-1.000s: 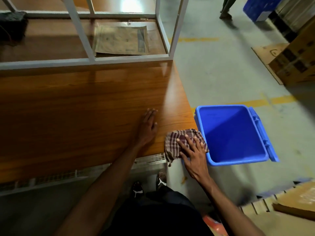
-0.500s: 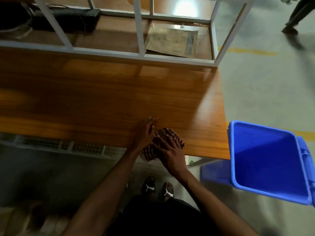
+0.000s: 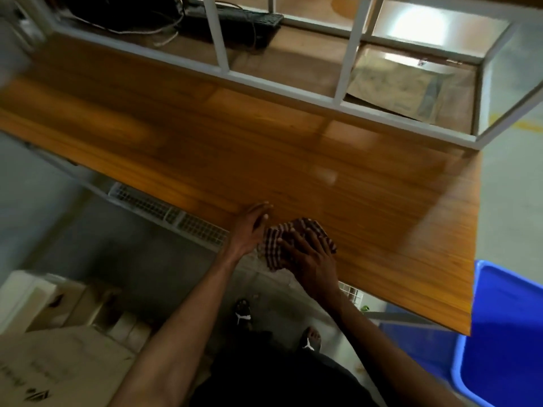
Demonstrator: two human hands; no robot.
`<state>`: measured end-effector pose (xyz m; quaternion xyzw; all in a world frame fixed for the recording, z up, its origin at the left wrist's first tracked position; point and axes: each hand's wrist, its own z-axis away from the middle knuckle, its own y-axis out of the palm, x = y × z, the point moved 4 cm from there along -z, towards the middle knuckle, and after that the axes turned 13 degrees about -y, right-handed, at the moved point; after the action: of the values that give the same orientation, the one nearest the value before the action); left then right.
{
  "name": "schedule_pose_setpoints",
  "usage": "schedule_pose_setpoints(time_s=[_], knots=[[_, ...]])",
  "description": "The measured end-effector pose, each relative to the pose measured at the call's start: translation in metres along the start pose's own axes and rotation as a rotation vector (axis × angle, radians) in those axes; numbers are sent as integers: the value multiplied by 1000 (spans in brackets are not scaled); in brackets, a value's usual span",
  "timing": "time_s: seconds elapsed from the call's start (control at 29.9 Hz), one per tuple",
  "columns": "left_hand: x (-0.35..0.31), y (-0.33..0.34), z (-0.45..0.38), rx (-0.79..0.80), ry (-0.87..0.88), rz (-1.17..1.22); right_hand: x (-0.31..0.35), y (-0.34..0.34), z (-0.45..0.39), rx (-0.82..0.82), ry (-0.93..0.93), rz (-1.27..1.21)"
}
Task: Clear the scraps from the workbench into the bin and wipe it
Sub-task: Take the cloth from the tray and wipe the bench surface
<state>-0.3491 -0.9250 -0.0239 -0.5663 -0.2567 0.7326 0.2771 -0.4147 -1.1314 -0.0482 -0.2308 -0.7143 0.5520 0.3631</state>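
Right hand (image 3: 311,259) is pressing a checked cloth (image 3: 293,239) flat onto the wooden surface (image 3: 235,160) near its front edge, fingers spread and straight on top, not clenched. Left hand (image 3: 252,227) is resting just beside the cloth, fingers relaxed, holding nothing. Blue bin (image 3: 499,333) is sitting on the floor off the right end of the surface, well apart from the cloth. No scraps are showing on the wood, so this is likely the wipe stage. To do it well: keep the palm flat, sweep in overlapping strokes toward the bin end, and don't let the cloth's hanging corner slip off the edge.
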Motion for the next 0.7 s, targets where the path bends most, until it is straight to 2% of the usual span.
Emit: schedule_pose_setpoints(time_s=[0.1, 0.27, 0.4, 0.57, 0.7], knots=[[12, -18, -9, -29, -14, 74, 31, 13, -48, -14, 18, -31], [31, -34, -34, 152, 38, 106, 29, 16, -57, -100, -93, 0], [54, -63, -50, 167, 101, 144, 40, 29, -66, -165, 28, 5], [101, -109, -74, 100, 77, 264, 118, 58, -164, -147, 103, -17], [133, -151, -90, -17, 7, 332, 130, 60, -187, -93, 51, 2]])
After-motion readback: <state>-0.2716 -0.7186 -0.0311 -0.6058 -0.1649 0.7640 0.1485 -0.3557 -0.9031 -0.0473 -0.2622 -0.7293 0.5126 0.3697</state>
